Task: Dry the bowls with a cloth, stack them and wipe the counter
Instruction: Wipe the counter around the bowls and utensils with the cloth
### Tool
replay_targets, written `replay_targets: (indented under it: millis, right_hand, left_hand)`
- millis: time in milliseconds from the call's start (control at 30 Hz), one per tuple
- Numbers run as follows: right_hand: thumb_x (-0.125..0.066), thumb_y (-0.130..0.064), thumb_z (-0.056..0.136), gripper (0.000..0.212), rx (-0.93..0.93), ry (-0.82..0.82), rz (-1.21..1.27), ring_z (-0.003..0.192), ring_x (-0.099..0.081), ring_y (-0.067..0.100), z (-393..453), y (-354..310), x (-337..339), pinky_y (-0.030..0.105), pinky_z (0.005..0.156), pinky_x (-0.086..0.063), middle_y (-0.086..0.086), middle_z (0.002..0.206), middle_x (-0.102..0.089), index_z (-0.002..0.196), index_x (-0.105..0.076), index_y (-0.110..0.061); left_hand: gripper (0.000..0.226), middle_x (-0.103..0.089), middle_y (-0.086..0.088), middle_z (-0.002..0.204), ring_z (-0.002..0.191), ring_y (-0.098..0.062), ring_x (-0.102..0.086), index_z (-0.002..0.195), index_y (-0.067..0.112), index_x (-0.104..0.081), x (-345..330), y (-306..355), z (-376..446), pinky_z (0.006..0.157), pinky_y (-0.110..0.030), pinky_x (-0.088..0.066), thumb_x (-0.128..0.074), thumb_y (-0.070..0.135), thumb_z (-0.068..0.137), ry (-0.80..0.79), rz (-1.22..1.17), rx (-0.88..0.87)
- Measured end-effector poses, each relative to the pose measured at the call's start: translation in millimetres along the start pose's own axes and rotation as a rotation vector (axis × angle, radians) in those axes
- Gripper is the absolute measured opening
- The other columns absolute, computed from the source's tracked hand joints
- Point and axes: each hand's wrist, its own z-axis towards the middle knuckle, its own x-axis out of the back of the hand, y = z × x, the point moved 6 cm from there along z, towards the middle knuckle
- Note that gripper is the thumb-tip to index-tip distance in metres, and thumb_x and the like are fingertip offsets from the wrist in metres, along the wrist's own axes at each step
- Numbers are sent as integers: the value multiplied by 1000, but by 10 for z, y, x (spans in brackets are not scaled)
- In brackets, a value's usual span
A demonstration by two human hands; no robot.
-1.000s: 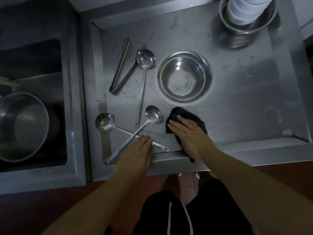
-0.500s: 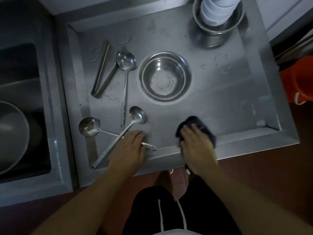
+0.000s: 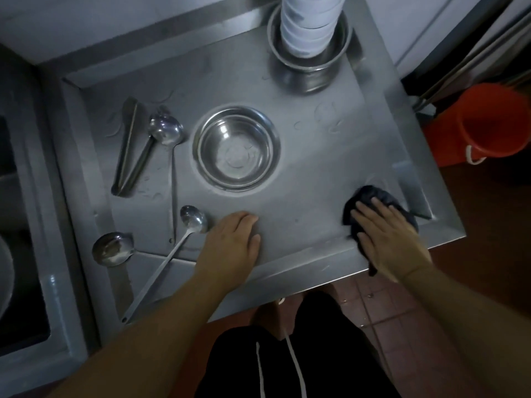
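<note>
Steel counter; cloth half hidden under right hand.

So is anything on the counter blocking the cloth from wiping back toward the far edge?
Nothing visible directly beyond the cloth under the right hand: that strip of counter is bare. The steel bowl sits off to its left.

We see bare worktop open between our two hands and right of the steel bowl. Ladles and tongs crowd the left side; stacked bowls block the far edge.
</note>
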Motion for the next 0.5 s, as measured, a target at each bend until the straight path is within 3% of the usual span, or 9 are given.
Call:
replay_targets:
  millis: [133, 267, 400, 500]
  right_hand:
    - [-33, -39, 107, 58, 170, -60, -20, 156, -34, 32, 133, 522, 109, 48, 127, -25, 7, 163, -46, 155, -49, -10]
    - [-36, -36, 108, 55, 218, 58, -50, 154, -37, 35, 585, 627, 177, 51, 125, -30, 9, 163, -46, 156, -48, -10]
    - [-38, -34, 110, 55, 119, 164, -28, 157, -32, 36, 1385, 492, 294, 53, 128, -24, 10, 166, -43, 156, -50, -8]
    - [-41, -36, 108, 55, -111, 204, 82, 157, -30, 34, 1819, 250, 370, 51, 128, -18, 4, 165, -45, 157, -48, -13]
  left_hand:
    - [43, -57, -13, 147, 135, -32, -53, 144, 10, -59, -34, 218, 176, 115, -49, -42, -56, 28, 105, -35, -15, 15]
    - [42, -60, -12, 144, 132, -33, -56, 143, 9, -61, -28, 338, 303, 113, -49, -44, -60, 25, 104, -17, -45, 57]
    - [45, -60, -13, 146, 133, -34, -55, 145, 8, -59, -36, 351, 463, 113, -48, -44, -62, 25, 103, -11, -31, 141]
    - [45, -61, -17, 141, 128, -38, -58, 142, 6, -60, 27, 266, 599, 107, -50, -47, -64, 23, 102, 36, 9, 214]
